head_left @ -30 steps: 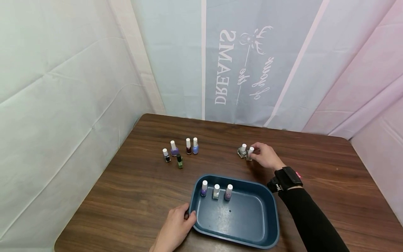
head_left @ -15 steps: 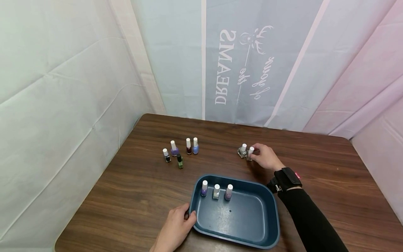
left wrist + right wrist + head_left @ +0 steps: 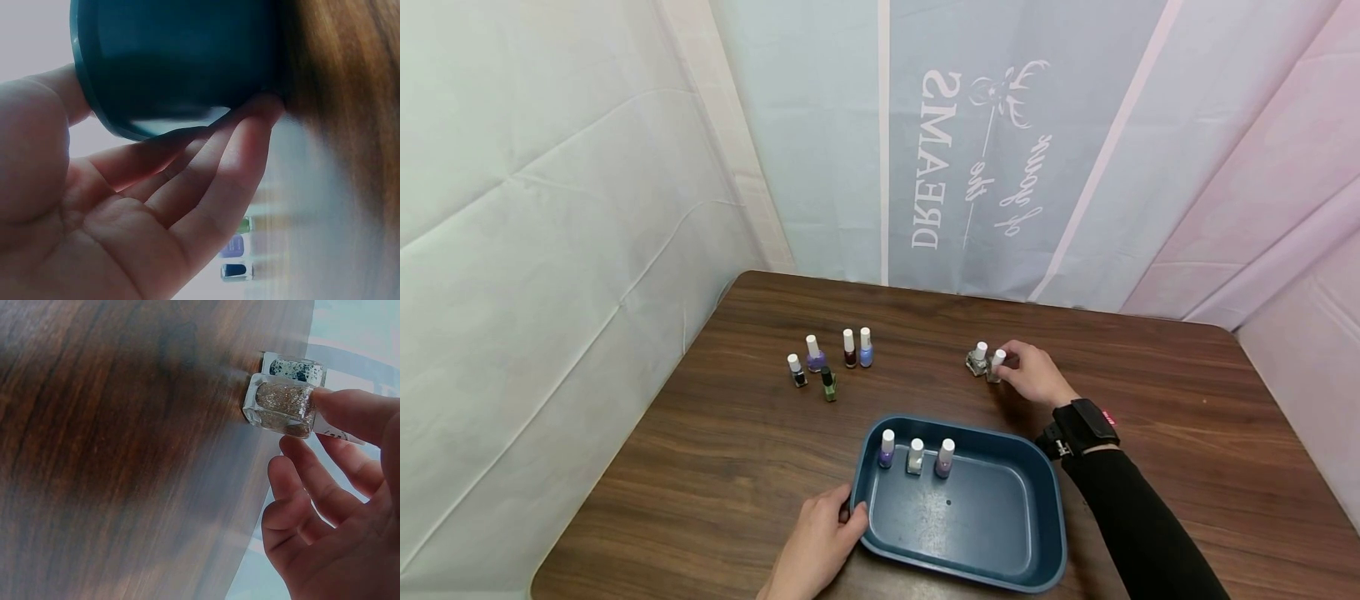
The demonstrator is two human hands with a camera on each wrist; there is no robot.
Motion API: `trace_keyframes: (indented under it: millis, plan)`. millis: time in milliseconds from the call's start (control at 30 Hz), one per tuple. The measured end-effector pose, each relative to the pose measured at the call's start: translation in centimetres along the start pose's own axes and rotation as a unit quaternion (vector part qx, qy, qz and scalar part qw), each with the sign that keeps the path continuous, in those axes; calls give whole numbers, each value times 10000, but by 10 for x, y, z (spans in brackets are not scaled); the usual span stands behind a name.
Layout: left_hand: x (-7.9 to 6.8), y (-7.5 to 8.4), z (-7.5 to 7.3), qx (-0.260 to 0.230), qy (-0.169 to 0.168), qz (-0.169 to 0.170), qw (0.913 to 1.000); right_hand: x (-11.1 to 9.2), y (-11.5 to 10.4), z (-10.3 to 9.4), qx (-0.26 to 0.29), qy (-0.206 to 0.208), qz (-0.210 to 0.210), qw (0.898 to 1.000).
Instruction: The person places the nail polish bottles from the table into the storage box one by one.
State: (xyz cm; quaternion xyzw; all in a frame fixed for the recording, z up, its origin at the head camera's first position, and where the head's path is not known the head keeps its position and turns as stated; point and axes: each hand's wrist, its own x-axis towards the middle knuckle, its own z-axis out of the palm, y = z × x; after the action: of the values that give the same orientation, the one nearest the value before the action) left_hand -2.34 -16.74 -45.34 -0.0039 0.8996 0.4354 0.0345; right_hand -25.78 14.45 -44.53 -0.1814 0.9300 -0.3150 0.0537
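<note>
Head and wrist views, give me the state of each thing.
Tray, open-topped, partly filled
Three tray bottles, capped, upright
Five clustered bottles, capped, upright
Gold glitter bottle, capped, pinched
Dark-flecked bottle, capped, upright
Left grip, holding the tray's edge
Right grip, pinching the gold glitter bottle
Wristband, worn

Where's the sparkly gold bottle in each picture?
Head: the bottle is right of the middle, in the right hand's grip.
Left wrist: not in it.
Right wrist: the bottle is towards the top right, at the thumb's tip.
Shared landmark: the brown table.
</note>
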Motion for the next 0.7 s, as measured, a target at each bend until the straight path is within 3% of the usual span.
trace_keyframes:
  millis: [700]
  plan:
    - [1, -1, 0, 64, -79, -71, 9999, -1, -3, -1, -14, 45, 8, 10000]
